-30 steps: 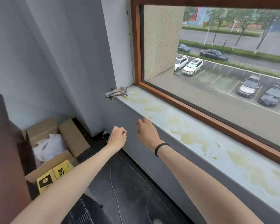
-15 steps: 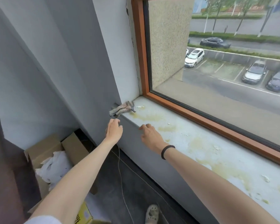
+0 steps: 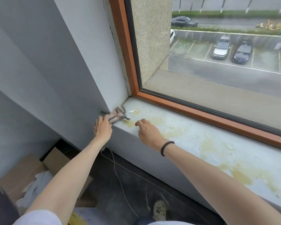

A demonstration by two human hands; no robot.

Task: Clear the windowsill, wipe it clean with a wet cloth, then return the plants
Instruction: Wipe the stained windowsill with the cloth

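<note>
Cloth (image 3: 118, 115), crumpled checked fabric w/ dark woven trim, lies at far-left corner of windowsill (image 3: 188, 140), long axis approx. along side wall, directly ahead of left grip (image 3: 102, 127) (fingers straight, tips touching cloth, nothing clamped), which is nearer than right grip (image 3: 148, 132) (loosely curled, empty) over matte, yellow-stained, flaky surface.

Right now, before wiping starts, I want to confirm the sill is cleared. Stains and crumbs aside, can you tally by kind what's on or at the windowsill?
cloth: 1
hands: 2 (left hand, right hand)
black wristband: 1
Total: 4
</note>
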